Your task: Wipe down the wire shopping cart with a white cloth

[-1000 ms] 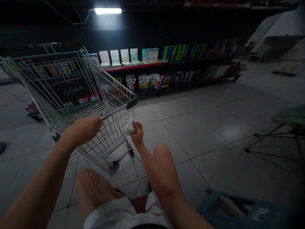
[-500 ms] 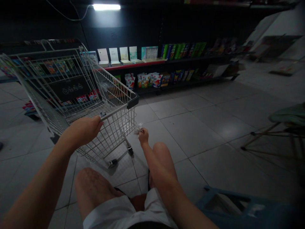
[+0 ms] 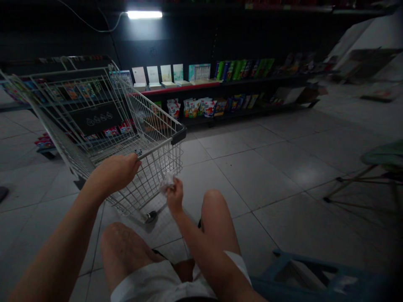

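Observation:
A wire shopping cart (image 3: 160, 157) stands in front of me, slightly to the left, its corner capped in dark plastic. My left hand (image 3: 118, 173) is closed around the top rail of its near end. In my right hand (image 3: 175, 196) is a crumpled whitish tissue or cloth (image 3: 166, 182), pinched between the fingers. That hand is in front of the cart's lower wire mesh, near the right corner; whether the cloth touches the wires I cannot tell. A dark panel (image 3: 99, 119) with round markings hangs inside the cart at its far end.
Behind the cart runs a dark store shelf (image 3: 201, 86) with booklets, green and blue packs and snack bags (image 3: 200, 108). A blue plastic stool (image 3: 308, 268) is at the lower right. A folding seat (image 3: 382, 157) stands at the right edge. A lamp tube (image 3: 145, 14) glows above.
My right hand has moved left and a little down with the crumpled cloth, from beside the cart's corner to in front of its mesh. My left hand keeps hold of the rail.

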`<act>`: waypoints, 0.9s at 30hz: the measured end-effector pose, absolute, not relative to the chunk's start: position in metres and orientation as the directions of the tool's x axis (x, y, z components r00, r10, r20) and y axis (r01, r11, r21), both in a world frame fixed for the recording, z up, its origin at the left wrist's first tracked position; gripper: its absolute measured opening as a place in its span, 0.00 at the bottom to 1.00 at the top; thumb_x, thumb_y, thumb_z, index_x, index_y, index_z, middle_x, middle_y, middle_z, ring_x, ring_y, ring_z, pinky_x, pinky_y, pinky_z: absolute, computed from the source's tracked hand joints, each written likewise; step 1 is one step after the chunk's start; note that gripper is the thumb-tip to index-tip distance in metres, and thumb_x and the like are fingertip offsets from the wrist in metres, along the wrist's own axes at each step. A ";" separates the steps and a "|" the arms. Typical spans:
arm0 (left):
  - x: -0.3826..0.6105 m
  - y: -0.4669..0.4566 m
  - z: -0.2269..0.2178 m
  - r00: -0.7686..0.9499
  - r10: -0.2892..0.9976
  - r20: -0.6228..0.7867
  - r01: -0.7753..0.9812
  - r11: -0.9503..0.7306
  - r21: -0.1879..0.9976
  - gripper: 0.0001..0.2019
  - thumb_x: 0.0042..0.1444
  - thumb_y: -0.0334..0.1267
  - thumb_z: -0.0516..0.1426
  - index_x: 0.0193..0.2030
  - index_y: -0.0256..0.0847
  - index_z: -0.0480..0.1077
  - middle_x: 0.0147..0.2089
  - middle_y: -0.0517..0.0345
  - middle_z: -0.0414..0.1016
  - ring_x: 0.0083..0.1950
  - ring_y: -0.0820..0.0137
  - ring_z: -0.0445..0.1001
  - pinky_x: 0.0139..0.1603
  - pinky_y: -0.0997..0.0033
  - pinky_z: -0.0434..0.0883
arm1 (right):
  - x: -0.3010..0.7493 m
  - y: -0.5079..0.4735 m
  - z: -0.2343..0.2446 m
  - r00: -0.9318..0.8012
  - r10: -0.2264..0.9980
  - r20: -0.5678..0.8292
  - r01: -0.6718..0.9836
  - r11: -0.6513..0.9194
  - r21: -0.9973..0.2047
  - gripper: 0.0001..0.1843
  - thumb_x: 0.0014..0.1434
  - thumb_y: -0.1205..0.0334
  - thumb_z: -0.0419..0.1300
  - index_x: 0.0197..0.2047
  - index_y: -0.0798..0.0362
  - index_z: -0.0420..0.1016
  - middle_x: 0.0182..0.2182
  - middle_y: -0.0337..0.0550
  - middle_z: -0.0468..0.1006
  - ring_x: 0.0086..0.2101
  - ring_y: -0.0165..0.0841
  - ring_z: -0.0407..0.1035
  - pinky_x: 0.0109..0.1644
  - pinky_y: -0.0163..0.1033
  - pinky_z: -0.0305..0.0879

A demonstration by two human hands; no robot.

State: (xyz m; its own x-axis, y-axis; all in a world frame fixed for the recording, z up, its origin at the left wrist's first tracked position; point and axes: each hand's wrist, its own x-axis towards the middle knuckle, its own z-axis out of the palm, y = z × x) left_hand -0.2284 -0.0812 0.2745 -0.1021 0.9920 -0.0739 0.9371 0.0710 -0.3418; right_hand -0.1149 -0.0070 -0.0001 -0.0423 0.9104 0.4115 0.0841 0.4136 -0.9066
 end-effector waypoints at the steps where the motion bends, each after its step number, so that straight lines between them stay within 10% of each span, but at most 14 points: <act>1: -0.229 -0.082 0.274 -0.097 0.993 -0.071 0.937 0.067 -0.343 0.20 0.67 0.44 0.39 0.44 0.37 0.68 0.36 0.46 0.79 0.39 0.57 0.79 0.33 0.64 0.62 | -0.104 0.017 0.023 0.090 0.899 0.429 0.090 0.422 -0.902 0.31 0.54 0.72 0.49 0.61 0.56 0.67 0.51 0.54 0.68 0.53 0.37 0.67 0.55 0.47 0.71; 6: -0.229 -0.085 0.273 -0.090 0.994 -0.062 0.938 0.063 -0.342 0.20 0.67 0.46 0.40 0.44 0.38 0.68 0.36 0.46 0.79 0.39 0.56 0.79 0.33 0.64 0.61 | -0.088 0.096 0.128 0.081 0.688 0.721 0.303 0.672 -0.676 0.32 0.53 0.75 0.49 0.62 0.56 0.66 0.62 0.58 0.58 0.64 0.43 0.55 0.68 0.55 0.56; 14: -0.228 -0.086 0.272 -0.071 0.996 -0.054 0.937 0.048 -0.347 0.19 0.67 0.45 0.40 0.44 0.38 0.68 0.35 0.46 0.79 0.40 0.56 0.80 0.33 0.63 0.62 | -0.104 0.047 0.081 -0.081 0.550 0.831 0.314 0.806 -0.502 0.30 0.55 0.68 0.51 0.61 0.54 0.67 0.59 0.54 0.64 0.59 0.43 0.60 0.64 0.54 0.62; 19: -0.227 -0.091 0.270 -0.054 0.997 -0.054 0.939 0.032 -0.342 0.20 0.67 0.45 0.39 0.43 0.38 0.68 0.35 0.46 0.79 0.38 0.56 0.79 0.33 0.63 0.62 | -0.073 0.112 0.120 0.290 0.610 0.737 0.320 0.664 -0.676 0.30 0.55 0.71 0.46 0.61 0.55 0.66 0.56 0.55 0.64 0.58 0.40 0.61 0.65 0.53 0.60; 27: -0.221 -0.097 0.273 -0.052 0.997 -0.058 0.942 0.030 -0.335 0.19 0.67 0.44 0.40 0.44 0.37 0.69 0.36 0.45 0.80 0.37 0.56 0.80 0.32 0.63 0.64 | -0.073 0.070 0.100 -0.009 0.691 0.723 0.306 0.690 -0.656 0.29 0.54 0.71 0.50 0.59 0.58 0.70 0.53 0.56 0.69 0.56 0.42 0.63 0.64 0.51 0.61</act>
